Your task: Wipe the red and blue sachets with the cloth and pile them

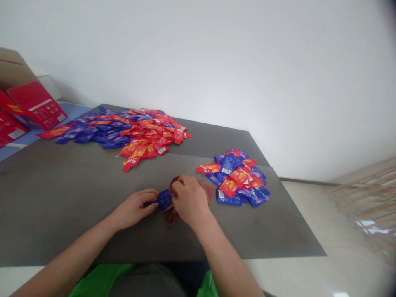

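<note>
1. The white wall (pixel 216 62) rises beyond the fingers and across the far side of the bench.
2. The dark grey bench (pixel 77 185) spreads under and around the fingers, reaching well past them on both sides.
3. The red boxes (pixel 43 105) stand far off to the left of the fingers and beyond them, at the picture's edge; a brown cardboard flap (pixel 15 68) rises above them.
4. The larger pile of pouches (pixel 136 130), red-orange and blue-purple mixed, lies loosely heaped beyond the fingers and mostly to their left.
5. The smaller pile of pouches (pixel 236 177), in the same two colours, lies to the right of the fingers and slightly farther away, some pouches overlapping at angles.
6. The right hand (pixel 189 200) has its fingers bent and closed on the cloth, at the right end of the held pouch.
7. The left hand (pixel 134 208) has its thumb and fingers pinched shut on the left end of the same pouch.
8. The reddish-brown cloth (pixel 208 192) is bunched under the right hand's fingers, with folds showing on both sides of them.
9. The blue pouch (pixel 164 200) is between the two hands' fingers, low over the bench; its right part is hidden by the cloth and hand.
</note>
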Demonstrator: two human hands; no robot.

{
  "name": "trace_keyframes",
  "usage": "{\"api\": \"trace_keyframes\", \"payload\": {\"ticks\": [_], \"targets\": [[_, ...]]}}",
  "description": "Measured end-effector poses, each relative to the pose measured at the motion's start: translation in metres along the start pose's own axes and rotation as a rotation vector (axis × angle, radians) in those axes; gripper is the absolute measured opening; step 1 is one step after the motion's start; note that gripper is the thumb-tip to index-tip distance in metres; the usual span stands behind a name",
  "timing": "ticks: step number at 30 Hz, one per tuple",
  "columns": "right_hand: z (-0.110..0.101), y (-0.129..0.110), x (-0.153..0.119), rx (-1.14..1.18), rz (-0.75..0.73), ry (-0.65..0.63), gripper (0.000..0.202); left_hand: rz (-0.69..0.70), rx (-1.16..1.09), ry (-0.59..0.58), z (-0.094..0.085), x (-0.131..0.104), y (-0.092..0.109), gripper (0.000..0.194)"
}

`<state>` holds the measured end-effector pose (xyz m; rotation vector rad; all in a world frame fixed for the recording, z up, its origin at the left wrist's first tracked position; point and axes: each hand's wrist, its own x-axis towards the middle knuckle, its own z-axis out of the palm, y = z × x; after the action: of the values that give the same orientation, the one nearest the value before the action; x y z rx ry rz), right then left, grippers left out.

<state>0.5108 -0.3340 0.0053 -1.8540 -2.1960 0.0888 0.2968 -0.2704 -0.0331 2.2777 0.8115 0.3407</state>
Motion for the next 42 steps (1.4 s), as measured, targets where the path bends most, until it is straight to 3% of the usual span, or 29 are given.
{"api": "trace_keyframes", "payload": {"ticks": [3, 7, 10, 14, 17, 19, 22, 24, 28, 30, 33, 35, 37, 40, 42], "targets": [[0.014, -0.012, 0.001, 0.027, -0.109, -0.089, 0.015, -0.003, -0.003, 0.008, 0.001, 0.001, 0.001, 0.023], [0.011, 0.021, 0.012, -0.047, 0.201, -0.151, 0.018, -0.010, 0.008, 0.031, 0.001, 0.001, 0.000, 0.022], [-0.006, 0.035, 0.011, -0.049, 0.287, -0.106, 0.017, -0.008, -0.002, 0.028, 0.001, -0.001, -0.002, 0.023], [-0.010, 0.007, 0.001, 0.024, 0.115, 0.036, 0.015, -0.004, -0.009, 0.014, 0.001, -0.001, -0.007, 0.020], [0.001, -0.002, 0.006, 0.033, -0.026, -0.074, 0.016, -0.012, 0.006, 0.014, 0.001, 0.000, -0.007, 0.019], [0.003, 0.009, 0.015, -0.010, 0.083, -0.136, 0.020, -0.017, 0.016, 0.016, 0.001, 0.000, -0.005, 0.019], [-0.004, 0.026, 0.024, -0.076, 0.279, -0.121, 0.023, -0.013, 0.014, 0.013, 0.001, 0.000, -0.004, 0.021], [-0.008, 0.021, 0.021, -0.046, 0.211, -0.072, 0.019, -0.005, 0.006, 0.012, 0.001, -0.001, -0.004, 0.021], [0.001, -0.006, 0.008, 0.060, -0.091, -0.051, 0.013, -0.001, -0.006, -0.002, 0.000, -0.001, -0.004, 0.019], [0.006, -0.004, 0.007, 0.045, -0.010, -0.089, 0.013, -0.002, 0.006, 0.003, 0.000, -0.001, -0.004, 0.019], [0.002, 0.016, 0.006, -0.025, 0.262, -0.049, 0.015, -0.016, 0.016, 0.011, 0.000, -0.002, -0.003, 0.020], [-0.004, 0.022, -0.004, 0.008, 0.258, 0.019, 0.012, -0.027, 0.004, 0.017, 0.000, -0.002, -0.003, 0.022], [-0.004, 0.015, -0.025, 0.130, 0.150, 0.074, 0.011, -0.033, -0.018, 0.014, 0.000, -0.003, -0.006, 0.023], [0.010, -0.007, -0.065, 0.311, 0.055, 0.075, 0.016, -0.058, -0.075, -0.017, -0.005, -0.003, -0.012, 0.026], [0.025, -0.018, -0.085, 0.373, 0.115, 0.145, 0.022, -0.091, -0.136, -0.046, -0.010, -0.001, -0.016, 0.028]]}}
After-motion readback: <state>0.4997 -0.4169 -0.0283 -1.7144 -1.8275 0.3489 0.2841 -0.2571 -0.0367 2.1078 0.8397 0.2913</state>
